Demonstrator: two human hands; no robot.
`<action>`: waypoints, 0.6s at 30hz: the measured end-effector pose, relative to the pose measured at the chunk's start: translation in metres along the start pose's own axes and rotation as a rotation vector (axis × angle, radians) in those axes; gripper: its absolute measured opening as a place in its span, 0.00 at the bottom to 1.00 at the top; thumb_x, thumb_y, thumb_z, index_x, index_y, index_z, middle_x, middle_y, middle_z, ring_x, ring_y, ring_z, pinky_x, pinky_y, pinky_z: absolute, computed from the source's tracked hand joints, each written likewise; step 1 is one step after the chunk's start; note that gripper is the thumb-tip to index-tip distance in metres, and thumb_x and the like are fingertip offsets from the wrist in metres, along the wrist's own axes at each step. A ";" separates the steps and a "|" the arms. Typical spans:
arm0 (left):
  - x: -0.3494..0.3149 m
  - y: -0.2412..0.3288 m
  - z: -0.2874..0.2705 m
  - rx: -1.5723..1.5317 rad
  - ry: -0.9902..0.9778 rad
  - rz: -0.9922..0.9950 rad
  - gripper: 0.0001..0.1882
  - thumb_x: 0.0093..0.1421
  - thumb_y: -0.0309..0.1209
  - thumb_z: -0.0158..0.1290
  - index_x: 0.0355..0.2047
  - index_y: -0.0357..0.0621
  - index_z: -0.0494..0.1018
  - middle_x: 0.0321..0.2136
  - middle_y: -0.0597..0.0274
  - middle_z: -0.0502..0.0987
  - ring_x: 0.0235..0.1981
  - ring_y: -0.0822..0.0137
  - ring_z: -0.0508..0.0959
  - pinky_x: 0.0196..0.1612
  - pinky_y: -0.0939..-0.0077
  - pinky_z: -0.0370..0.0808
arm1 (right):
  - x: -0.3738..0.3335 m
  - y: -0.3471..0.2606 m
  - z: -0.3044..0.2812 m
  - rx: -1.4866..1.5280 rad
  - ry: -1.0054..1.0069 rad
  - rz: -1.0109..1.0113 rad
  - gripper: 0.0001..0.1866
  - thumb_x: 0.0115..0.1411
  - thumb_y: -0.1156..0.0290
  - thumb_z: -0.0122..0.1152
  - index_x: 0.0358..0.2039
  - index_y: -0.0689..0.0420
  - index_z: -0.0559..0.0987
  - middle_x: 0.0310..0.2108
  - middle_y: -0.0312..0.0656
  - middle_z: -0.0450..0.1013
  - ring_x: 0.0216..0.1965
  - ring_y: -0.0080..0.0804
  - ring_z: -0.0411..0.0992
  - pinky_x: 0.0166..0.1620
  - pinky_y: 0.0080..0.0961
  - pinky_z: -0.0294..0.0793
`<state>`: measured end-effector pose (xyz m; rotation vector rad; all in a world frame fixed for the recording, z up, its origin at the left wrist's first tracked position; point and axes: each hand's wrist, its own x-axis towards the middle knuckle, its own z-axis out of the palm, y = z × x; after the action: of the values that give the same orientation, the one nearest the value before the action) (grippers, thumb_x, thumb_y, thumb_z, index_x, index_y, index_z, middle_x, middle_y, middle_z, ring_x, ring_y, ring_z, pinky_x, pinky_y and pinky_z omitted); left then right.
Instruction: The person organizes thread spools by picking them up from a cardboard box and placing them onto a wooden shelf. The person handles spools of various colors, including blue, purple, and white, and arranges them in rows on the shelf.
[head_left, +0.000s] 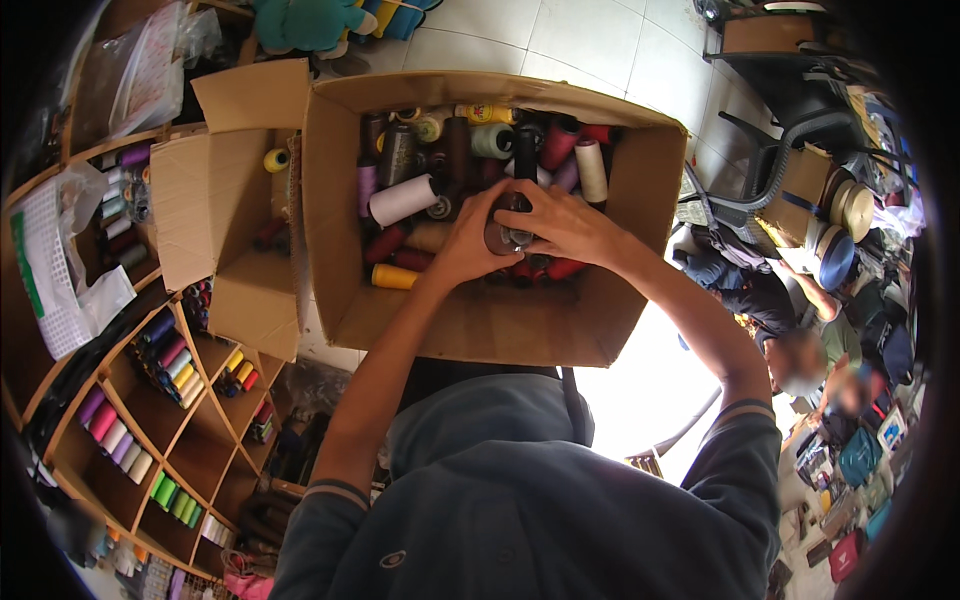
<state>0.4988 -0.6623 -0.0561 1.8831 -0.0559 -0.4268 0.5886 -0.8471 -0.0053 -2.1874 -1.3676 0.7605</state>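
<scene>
Over an open cardboard box (430, 335) full of thread spools, my left hand (468, 240) and my right hand (568, 222) are closed around a dark brown thread spool (495, 238). Its end faces up, and my fingers cover much of it. Just beyond my fingertips is a black spool (525, 152). To the left of my left hand lies a pale lilac cone of thread (402, 202). A yellow spool (395, 277) rests near the box's front left. Cream (591, 172) and dark red (558, 143) spools stand to the right.
A smaller open cardboard box (255, 300) adjoins on the left. Beyond it, wooden shelves (180, 440) hold thread spools sorted by colour. A black chair (770, 170) stands at the far right, and other people (800, 350) are lower down there. Pale floor tiles (580, 40) show beyond the box.
</scene>
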 end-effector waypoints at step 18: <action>-0.042 -0.032 0.008 -1.299 -0.033 -0.727 0.25 0.52 0.33 0.55 0.49 0.38 0.67 0.41 0.56 0.74 0.43 0.61 0.76 0.50 0.62 0.73 | -0.001 -0.013 0.056 1.762 0.707 0.730 0.18 0.64 0.59 0.50 0.51 0.55 0.71 0.44 0.43 0.72 0.39 0.27 0.72 0.40 0.26 0.74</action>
<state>0.4511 -0.6477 -0.0771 0.5487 0.7348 -0.7378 0.5426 -0.8381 -0.0389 -1.0531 0.5450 0.7479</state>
